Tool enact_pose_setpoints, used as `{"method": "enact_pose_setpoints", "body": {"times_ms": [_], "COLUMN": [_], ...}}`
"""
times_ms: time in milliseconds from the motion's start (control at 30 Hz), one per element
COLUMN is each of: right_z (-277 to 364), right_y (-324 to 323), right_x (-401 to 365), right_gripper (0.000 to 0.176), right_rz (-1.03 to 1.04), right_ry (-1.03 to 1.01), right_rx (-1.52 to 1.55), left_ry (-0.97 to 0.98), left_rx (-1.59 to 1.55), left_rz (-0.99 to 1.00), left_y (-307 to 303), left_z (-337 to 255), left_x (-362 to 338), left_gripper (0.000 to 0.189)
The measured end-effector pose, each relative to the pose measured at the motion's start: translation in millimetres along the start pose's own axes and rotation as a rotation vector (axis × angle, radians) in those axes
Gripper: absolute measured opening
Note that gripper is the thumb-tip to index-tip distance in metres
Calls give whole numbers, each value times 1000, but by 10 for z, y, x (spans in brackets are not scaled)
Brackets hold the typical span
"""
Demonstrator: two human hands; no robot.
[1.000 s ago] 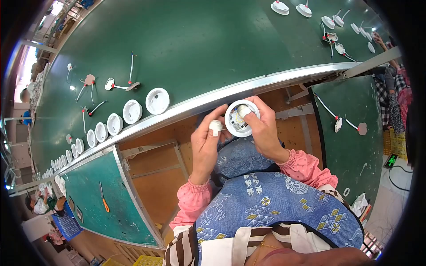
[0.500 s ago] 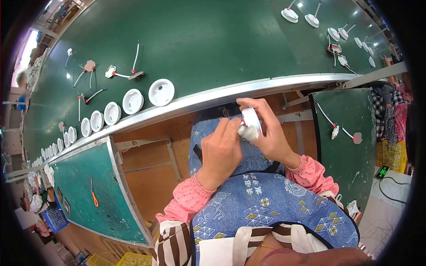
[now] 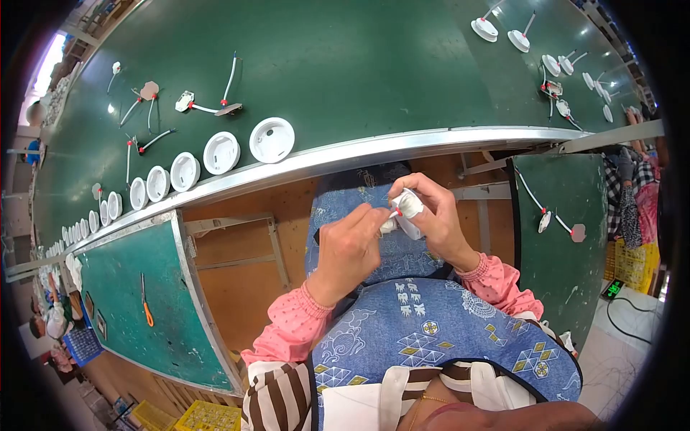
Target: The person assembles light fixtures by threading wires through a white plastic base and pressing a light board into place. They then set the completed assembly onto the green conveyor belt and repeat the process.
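Observation:
My right hand point(image 3: 442, 224) is closed around a white round plastic housing point(image 3: 410, 204), held tilted above my lap. My left hand point(image 3: 346, 248) meets it from the other side, fingertips pinched on a short white wire with a red end point(image 3: 396, 212) at the housing. Part of the wire and of a whitish piece below it is hidden by my fingers. Beyond my hands, a white round housing point(image 3: 272, 140) stands open side up at the green table's metal edge, first in a long row of similar ones.
Small boards with red-ended white wires point(image 3: 203, 107) lie on the green table point(image 3: 345, 72). Finished-looking white discs with wires point(image 3: 484, 29) sit at far right. Orange-handled scissors point(image 3: 147, 305) lie on the left side panel. A wired board pair point(image 3: 544, 221) rests on the right panel.
My right hand has turned the white housing so more of its face shows. My left fingertips have shifted along it and now pinch the wire. The view has shifted slightly.

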State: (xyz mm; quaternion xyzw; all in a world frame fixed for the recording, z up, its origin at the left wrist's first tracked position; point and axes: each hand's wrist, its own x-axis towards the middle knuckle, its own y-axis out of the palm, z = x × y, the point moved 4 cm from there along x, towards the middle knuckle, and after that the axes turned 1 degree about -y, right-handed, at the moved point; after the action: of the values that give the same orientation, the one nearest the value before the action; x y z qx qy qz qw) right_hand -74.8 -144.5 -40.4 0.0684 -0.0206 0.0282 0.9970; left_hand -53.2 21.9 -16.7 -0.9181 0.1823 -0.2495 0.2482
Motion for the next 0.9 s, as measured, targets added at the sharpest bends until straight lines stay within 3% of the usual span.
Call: {"method": "enact_pose_setpoints", "body": {"times_ms": [100,200,300,333,467,567,600,700,800,900], "right_z": [-82,47,363,360,331,327,307,264,299,294], "right_y": [2,49,130,143,207,236,243,294,335,357], "right_x": [63,174,139,144,191,208,215,242,235,211], "right_gripper": [38,40,41,39,30,26,27,28,29,27], "right_rz": [22,63,105,55,-176,-233,-238,-223,-199,-221], "right_ry": [74,-128,169,179,105,39,-7,-83,-54,-59], "right_rx": [29,-147,66,108,31,-54,-78,-127,-120,-100], "left_ry": [-3,-50,103,69,-186,-520,-444,-480,-574,-522], "left_rx": [10,-63,95,24,-140,-662,-690,-687,-675,-667], "left_rz": [-16,-30,-71,-44,-241,-296,-250,-209,-263,-333], "left_y": [-34,-40,-118,-112,-163,-215,-193,-108,-41,-4], "left_z": [86,255,401,455,500,331,254,85,74,74], "left_x": [8,108,245,250,128,-71,-86,-79,-47,-36], "left_gripper": [23,18,17,20,27,31,38,46,43,38]}}
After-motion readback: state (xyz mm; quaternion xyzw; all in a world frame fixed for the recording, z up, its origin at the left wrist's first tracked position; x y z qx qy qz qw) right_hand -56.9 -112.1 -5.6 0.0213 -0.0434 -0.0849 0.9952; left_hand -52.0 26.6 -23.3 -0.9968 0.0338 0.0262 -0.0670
